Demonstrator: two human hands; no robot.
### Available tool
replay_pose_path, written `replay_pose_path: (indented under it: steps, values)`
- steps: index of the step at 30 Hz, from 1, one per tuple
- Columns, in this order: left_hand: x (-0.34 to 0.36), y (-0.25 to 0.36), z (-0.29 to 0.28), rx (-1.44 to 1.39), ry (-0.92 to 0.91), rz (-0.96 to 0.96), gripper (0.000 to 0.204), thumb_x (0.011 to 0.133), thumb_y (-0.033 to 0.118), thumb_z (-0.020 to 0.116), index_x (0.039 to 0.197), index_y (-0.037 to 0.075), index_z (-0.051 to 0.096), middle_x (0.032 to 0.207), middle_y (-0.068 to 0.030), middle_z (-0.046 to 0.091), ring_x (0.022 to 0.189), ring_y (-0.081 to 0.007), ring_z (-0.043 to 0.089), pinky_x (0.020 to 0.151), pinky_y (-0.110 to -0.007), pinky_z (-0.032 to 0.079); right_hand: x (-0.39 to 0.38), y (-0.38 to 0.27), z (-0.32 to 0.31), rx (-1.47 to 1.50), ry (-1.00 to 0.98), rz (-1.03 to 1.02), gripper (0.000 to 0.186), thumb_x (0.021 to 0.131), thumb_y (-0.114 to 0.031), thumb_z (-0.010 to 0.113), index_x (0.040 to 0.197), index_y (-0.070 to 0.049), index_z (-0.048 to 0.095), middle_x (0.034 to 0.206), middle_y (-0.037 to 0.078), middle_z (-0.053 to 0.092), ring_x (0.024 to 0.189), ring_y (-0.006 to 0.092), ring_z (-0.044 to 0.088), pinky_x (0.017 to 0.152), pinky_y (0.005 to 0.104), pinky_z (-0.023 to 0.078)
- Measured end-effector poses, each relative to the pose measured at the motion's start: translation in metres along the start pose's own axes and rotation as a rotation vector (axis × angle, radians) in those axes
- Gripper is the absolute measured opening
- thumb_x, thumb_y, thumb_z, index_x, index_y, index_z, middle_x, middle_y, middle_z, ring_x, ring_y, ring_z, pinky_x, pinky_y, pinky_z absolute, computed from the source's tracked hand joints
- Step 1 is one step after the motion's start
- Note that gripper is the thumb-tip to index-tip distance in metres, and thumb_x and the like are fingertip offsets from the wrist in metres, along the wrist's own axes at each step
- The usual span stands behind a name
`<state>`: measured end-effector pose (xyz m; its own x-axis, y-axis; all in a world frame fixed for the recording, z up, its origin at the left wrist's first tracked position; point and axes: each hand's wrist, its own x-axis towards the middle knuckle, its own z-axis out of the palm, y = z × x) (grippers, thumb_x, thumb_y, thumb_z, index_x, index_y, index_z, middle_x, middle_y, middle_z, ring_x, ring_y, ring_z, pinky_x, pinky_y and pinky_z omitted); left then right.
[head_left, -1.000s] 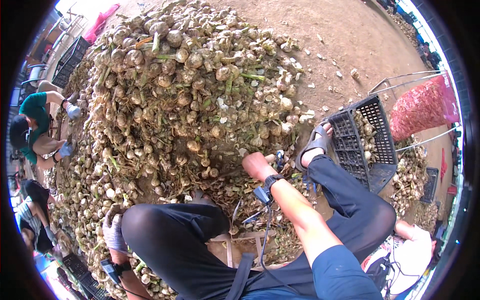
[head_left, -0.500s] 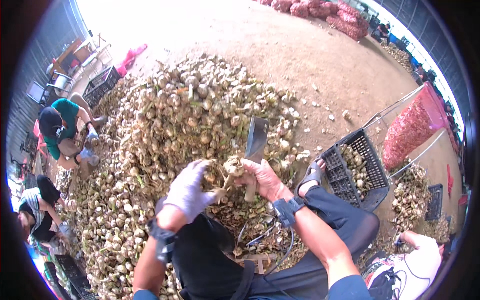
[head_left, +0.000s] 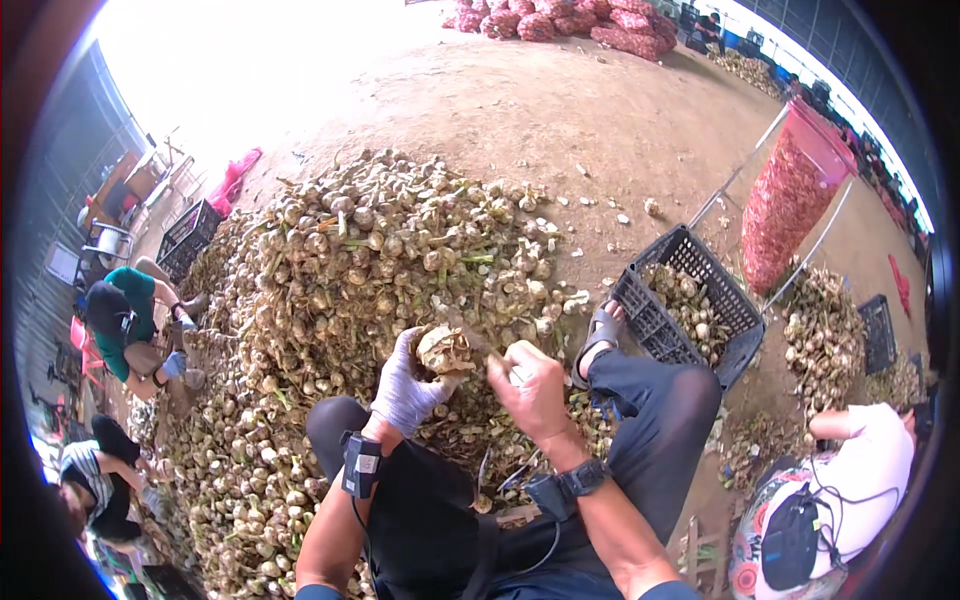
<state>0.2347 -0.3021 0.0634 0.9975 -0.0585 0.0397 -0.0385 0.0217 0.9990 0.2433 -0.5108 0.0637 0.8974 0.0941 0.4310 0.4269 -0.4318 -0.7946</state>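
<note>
My left hand (head_left: 413,388), in a pale glove, is closed around a dry, papery garlic bulb (head_left: 445,350) above my lap. Just right of it, my bare right hand (head_left: 531,388) makes a fist on the knife, whose pale handle (head_left: 517,377) shows between the fingers. The knife's blade is smeared and hard to make out beside the bulb. A large heap of garlic bulbs (head_left: 370,240) rises in front of both hands and spreads down to the left. Loose skins and cut stems lie below, between my legs.
A black plastic crate (head_left: 700,300) with garlic stands by my right foot. Beyond it, a red mesh sack (head_left: 790,205) hangs on a metal frame. Co-workers sit at left (head_left: 130,325) and lower right (head_left: 840,480). Full red sacks (head_left: 560,22) lie at the back.
The knife's broad blade, upright before, is now blurred and turned. My right hand has moved right and down, away from the bulb; my left keeps hold of it. The view has shifted.
</note>
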Motion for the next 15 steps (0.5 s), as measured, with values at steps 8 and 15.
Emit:
replay_pose_path:
  steps: [8,15]
  values:
    - [0.004,-0.022,-0.006,0.190,-0.083,-0.012,0.091,0.063,0.009,0.091,0.139,0.008,0.039,0.112,-0.0054,0.069,0.098,-0.0113,0.064,0.086,-0.030,0.056,-0.009,0.001,0.016,-0.168,-0.121,-0.219,0.028,0.071,-0.022,0.078,0.084,-0.006,0.058,0.083,0.013,0.060,0.070,0.0350,0.063,0.058,0.0433,0.051]
    - [0.011,-0.027,-0.001,0.388,-0.080,-0.084,0.091,0.062,0.014,0.092,0.137,0.004,0.042,0.115,-0.0072,0.069,0.099,-0.0131,0.066,0.087,-0.030,0.056,-0.022,0.030,0.037,-0.166,-0.016,-0.068,0.020,0.075,-0.017,0.075,0.084,-0.005,0.061,0.081,0.014,0.060,0.069,0.0354,0.063,0.058,0.0428,0.051]
